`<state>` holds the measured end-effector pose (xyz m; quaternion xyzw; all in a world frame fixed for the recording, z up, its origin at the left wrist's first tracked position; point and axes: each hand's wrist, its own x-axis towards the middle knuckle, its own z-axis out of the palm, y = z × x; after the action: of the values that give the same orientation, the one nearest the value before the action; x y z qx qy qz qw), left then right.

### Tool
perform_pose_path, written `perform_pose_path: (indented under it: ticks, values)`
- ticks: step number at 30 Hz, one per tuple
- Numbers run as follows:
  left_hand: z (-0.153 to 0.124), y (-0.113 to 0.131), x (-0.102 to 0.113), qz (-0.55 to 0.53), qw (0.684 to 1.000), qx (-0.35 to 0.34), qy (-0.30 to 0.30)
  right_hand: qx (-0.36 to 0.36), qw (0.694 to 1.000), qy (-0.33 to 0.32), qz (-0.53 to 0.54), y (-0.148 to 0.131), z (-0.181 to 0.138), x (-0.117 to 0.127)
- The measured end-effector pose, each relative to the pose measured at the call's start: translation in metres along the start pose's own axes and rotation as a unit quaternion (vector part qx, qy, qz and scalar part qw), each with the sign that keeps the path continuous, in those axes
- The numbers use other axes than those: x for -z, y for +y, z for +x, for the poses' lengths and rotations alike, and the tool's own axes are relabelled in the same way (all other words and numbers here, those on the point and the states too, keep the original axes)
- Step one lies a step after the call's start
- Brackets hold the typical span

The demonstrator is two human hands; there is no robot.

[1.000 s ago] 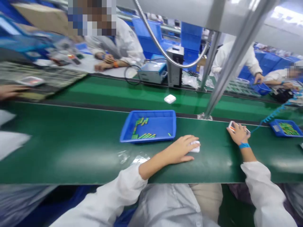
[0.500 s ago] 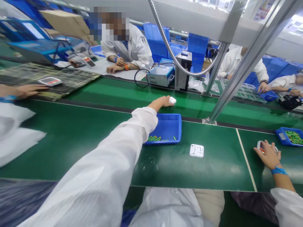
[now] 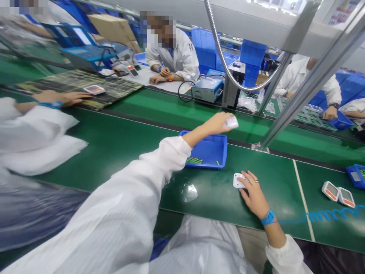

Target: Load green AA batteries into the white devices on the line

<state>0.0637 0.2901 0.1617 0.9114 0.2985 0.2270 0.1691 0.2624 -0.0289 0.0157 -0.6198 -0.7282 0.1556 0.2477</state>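
Note:
My left hand [image 3: 221, 122] is stretched out above the far side of the blue tray, closed around a small white electronic device [image 3: 233, 122]. Over the green bench, my right hand [image 3: 253, 190] has its fingers spread and touches a second white device [image 3: 237, 180], partly covering it. The blue tray [image 3: 224, 152] holds several green batteries [image 3: 195, 160] along its near side. Two white devices, a left one [image 3: 330, 191] and a right one [image 3: 346, 198], lie side by side with screens and orange strips facing up.
A coiled blue cord [image 3: 322, 216] runs from my right wristband. Clear plastic [image 3: 189, 192] lies before the tray. A metal post [image 3: 296, 87] rises at the bench's back. At left, a co-worker's hand [image 3: 62, 98] rests near another device [image 3: 94, 89]. Another blue tray [image 3: 356, 176] stands far right.
My left hand has moved right and nearer with its white device. My right hand has let go of a device at the right and moved left to the one on the bench.

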Motion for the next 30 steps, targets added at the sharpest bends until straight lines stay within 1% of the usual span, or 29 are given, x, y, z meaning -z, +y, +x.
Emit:
perform_pose_path:
  ticks: [2, 4, 6, 7, 8, 9, 11, 13, 15, 18, 21, 23, 26, 30]
  values:
    - [-0.041, 0.036, -0.004, -0.035, 0.996, -0.073, -0.029, -0.002, 1.0, -0.02, -0.008, 0.006, 0.0, 0.007]
    - [-0.088, 0.076, -0.019, -0.08, 0.986, -0.142, -0.04, 0.009, 0.999, -0.032, 0.004, 0.02, -0.003, 0.021]
    - [-0.128, 0.107, -0.046, -0.094, 0.972, -0.209, -0.055, 0.023, 0.999, -0.034, 0.028, 0.036, -0.008, 0.037]
    - [-0.142, 0.117, -0.062, -0.087, 0.967, -0.23, -0.065, 0.024, 0.998, -0.034, 0.037, 0.044, -0.011, 0.045]
    - [-0.151, 0.122, -0.078, -0.075, 0.968, -0.23, -0.067, 0.021, 0.998, -0.034, 0.043, 0.05, -0.015, 0.051]
    - [-0.157, 0.124, -0.095, -0.06, 0.973, -0.213, -0.065, 0.012, 0.998, -0.033, 0.047, 0.053, -0.019, 0.056]
    - [-0.156, 0.12, -0.125, -0.043, 0.984, -0.162, -0.063, -0.011, 0.998, -0.024, 0.051, 0.054, -0.028, 0.059]
    - [-0.149, 0.112, -0.147, -0.047, 0.992, -0.106, -0.059, -0.034, 0.998, 0.011, 0.053, 0.045, -0.037, 0.052]
    - [-0.143, 0.106, -0.161, -0.056, 0.995, -0.064, -0.057, -0.051, 0.996, 0.059, 0.048, 0.033, -0.044, 0.036]
    - [-0.143, 0.102, -0.17, -0.061, 0.996, -0.048, -0.052, -0.068, 0.99, 0.12, 0.031, 0.019, -0.047, 0.012]
    - [-0.149, 0.099, -0.171, -0.059, 0.995, -0.072, -0.047, -0.077, 0.986, 0.146, 0.027, 0.016, -0.041, -0.001]
    - [-0.153, 0.095, -0.17, -0.052, 0.993, -0.094, -0.053, -0.075, 0.986, 0.144, 0.029, 0.02, -0.036, -0.001]
    - [-0.154, 0.088, -0.17, -0.041, 0.99, -0.121, -0.064, -0.053, 0.991, 0.121, 0.027, 0.028, -0.027, 0.005]
    - [-0.149, 0.081, -0.17, -0.043, 0.992, -0.11, -0.044, -0.032, 0.996, 0.081, 0.031, 0.041, -0.01, 0.013]
